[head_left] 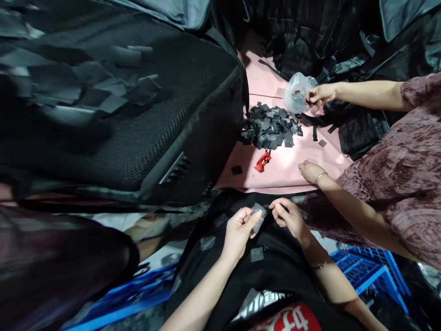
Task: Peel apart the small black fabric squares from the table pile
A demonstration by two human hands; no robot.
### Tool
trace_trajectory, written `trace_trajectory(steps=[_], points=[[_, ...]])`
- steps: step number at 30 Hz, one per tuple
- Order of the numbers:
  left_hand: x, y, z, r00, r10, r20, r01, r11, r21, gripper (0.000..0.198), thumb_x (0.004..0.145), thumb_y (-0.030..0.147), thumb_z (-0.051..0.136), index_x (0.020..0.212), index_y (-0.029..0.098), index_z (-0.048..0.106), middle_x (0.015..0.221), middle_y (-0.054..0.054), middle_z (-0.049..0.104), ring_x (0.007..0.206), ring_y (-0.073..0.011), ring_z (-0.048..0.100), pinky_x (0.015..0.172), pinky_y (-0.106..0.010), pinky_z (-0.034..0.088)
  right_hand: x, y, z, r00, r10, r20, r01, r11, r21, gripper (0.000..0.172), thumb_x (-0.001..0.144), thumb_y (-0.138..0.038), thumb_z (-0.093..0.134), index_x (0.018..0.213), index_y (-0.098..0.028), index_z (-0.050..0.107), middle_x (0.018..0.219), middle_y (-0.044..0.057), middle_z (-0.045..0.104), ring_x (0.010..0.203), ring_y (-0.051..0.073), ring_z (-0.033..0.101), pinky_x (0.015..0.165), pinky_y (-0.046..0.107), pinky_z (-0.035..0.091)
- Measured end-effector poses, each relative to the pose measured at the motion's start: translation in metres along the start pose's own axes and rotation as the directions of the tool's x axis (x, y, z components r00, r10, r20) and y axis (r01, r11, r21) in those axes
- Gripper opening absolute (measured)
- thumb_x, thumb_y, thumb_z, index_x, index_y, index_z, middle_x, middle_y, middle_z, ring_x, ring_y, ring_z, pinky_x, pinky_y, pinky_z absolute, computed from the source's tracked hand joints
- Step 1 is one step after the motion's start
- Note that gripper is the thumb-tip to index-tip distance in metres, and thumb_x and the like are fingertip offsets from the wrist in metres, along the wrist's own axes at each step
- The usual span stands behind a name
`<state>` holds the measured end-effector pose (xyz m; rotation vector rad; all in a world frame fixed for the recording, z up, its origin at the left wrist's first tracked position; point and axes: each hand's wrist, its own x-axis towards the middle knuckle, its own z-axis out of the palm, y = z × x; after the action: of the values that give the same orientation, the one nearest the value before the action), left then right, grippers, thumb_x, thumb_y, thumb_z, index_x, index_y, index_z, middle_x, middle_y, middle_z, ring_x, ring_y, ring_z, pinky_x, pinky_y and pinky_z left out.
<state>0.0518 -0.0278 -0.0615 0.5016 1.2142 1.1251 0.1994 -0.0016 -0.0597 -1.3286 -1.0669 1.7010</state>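
In the head view, my left hand (237,230) pinches a small grey translucent square piece (259,219) between thumb and fingers. Close by on the right, my right hand (288,217) is closed, fingertips pressed together near the edge of that piece; what they grip, if anything, is too small to make out. Below both hands, black cloth (275,271) covers my lap, with a loose grey square (257,254) and a few similar scraps lying on it.
A pile of dark squares (272,126) and a red strip (262,162) lie on the pink table (237,158). A large black mesh bag (144,115) stands left. Another person's hand (322,94) holds a clear plastic bag (298,87); their other hand (312,172) rests nearer. Blue crates (372,271) stand below.
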Motion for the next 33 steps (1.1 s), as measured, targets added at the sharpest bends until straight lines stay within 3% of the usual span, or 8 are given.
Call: trace_trajectory(steps=[4,7,10,15,21,25,29,33], points=[[-0.002,-0.001,0.002,1.000,0.001,0.000,-0.001,1.000,0.019,0.035,0.067,0.043,0.072,0.059,0.016,0.052,0.049,0.007,0.037,0.042,-0.0052,0.031,0.036,-0.016,0.025,-0.001,-0.011,0.012,0.991,-0.127,-0.037,0.108,0.937,-0.332,0.016,0.073,-0.032,0.062,0.070,-0.016,0.061,0.067,0.000,0.057,0.064,0.011,0.050,0.059,0.022,0.039],[-0.002,-0.001,0.003,0.999,0.008,-0.052,-0.011,0.998,-0.062,0.030,0.067,0.042,0.072,0.067,0.016,0.058,0.054,0.006,0.041,0.045,-0.0053,0.033,0.037,-0.016,0.025,-0.001,-0.007,0.015,0.991,-0.131,-0.041,0.107,0.922,-0.373,0.019,0.077,-0.033,0.058,0.067,-0.017,0.058,0.060,-0.002,0.053,0.059,0.010,0.047,0.055,0.021,0.036],[-0.002,-0.001,0.002,0.997,0.003,-0.077,-0.012,0.993,-0.118,0.029,0.065,0.040,0.073,0.070,0.016,0.060,0.056,0.005,0.044,0.048,-0.0063,0.035,0.039,-0.017,0.026,-0.002,0.002,0.015,0.994,-0.106,-0.035,0.091,0.950,-0.299,0.025,0.080,-0.039,0.056,0.067,-0.017,0.053,0.054,-0.004,0.046,0.048,0.008,0.039,0.048,0.020,0.030],[-0.002,-0.002,0.004,0.998,-0.038,0.043,0.040,0.997,-0.060,0.028,0.070,0.041,0.070,0.069,0.015,0.060,0.055,0.004,0.044,0.046,-0.0057,0.032,0.038,-0.017,0.024,0.000,0.008,0.020,0.993,-0.079,-0.089,0.064,0.984,-0.164,0.039,0.080,-0.049,0.053,0.060,-0.017,0.044,0.052,-0.004,0.040,0.044,0.005,0.032,0.042,0.018,0.023],[0.003,0.002,-0.001,0.990,-0.064,-0.128,0.020,0.948,-0.318,0.023,0.063,0.030,0.074,0.065,0.015,0.058,0.054,0.005,0.042,0.046,-0.0047,0.033,0.039,-0.016,0.024,0.002,0.010,0.024,0.998,-0.019,0.056,0.018,0.999,0.030,0.042,0.078,-0.051,0.057,0.059,-0.017,0.040,0.051,-0.004,0.040,0.041,0.003,0.027,0.039,0.018,0.017],[0.008,0.005,-0.008,0.989,-0.057,-0.133,-0.004,0.909,-0.418,0.024,0.062,0.027,0.076,0.064,0.015,0.054,0.051,0.007,0.036,0.044,-0.0036,0.031,0.038,-0.015,0.021,0.003,0.011,0.020,0.998,-0.063,-0.028,0.066,0.988,0.139,0.038,0.076,-0.044,0.062,0.061,-0.017,0.039,0.057,-0.004,0.045,0.040,0.001,0.027,0.039,0.018,0.018],[0.008,0.002,-0.007,0.989,-0.001,-0.151,-0.046,0.950,-0.308,0.025,0.068,0.033,0.072,0.070,0.016,0.054,0.055,0.005,0.043,0.044,-0.0042,0.032,0.039,-0.015,0.023,0.004,0.007,0.020,0.999,0.019,-0.032,-0.010,0.963,0.268,0.033,0.071,-0.032,0.062,0.063,-0.018,0.033,0.066,-0.003,0.052,0.039,-0.001,0.019,0.039,0.017,0.013],[0.004,-0.003,-0.005,0.956,0.187,-0.225,-0.205,0.977,-0.059,0.025,0.078,0.040,0.062,0.074,0.018,0.053,0.061,0.004,0.047,0.047,-0.0073,0.038,0.041,-0.018,0.030,-0.003,0.002,0.029,0.995,0.095,0.042,-0.103,0.952,0.287,0.013,0.069,-0.025,0.052,0.078,-0.019,0.044,0.053,-0.007,0.042,0.041,0.003,0.020,0.040,0.017,0.009]])
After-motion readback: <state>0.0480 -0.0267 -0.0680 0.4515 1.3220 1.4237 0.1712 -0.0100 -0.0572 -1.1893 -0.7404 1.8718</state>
